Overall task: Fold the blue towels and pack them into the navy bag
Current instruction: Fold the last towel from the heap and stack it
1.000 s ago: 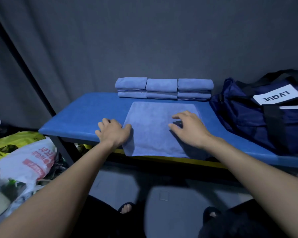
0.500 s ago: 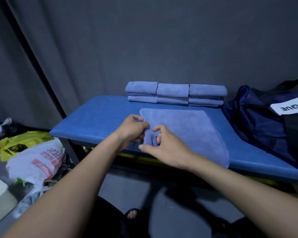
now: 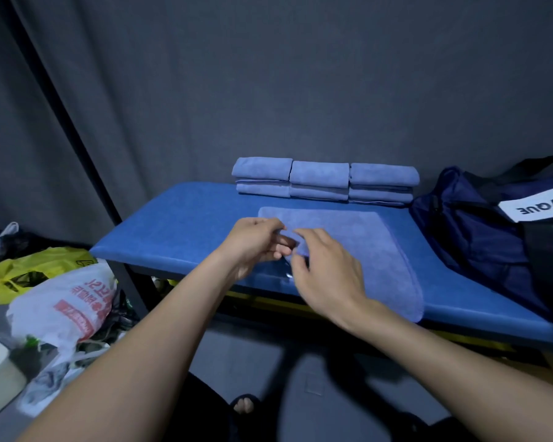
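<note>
A blue towel (image 3: 358,250) lies flat on the tabletop (image 3: 179,224), reaching its near edge. Both hands meet at the towel's near-left corner — the left hand (image 3: 253,244) and right hand (image 3: 323,269) each pinch that lifted corner with curled fingers. Folded towels (image 3: 324,181) sit stacked along the far edge; the navy bag (image 3: 492,237) rests at the right end.

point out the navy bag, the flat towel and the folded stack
navy bag (image 3: 479,237), head view, its side panel
flat towel (image 3: 364,247), head view, middle of the cloth
folded stack (image 3: 320,175), head view, top middle towel
</note>
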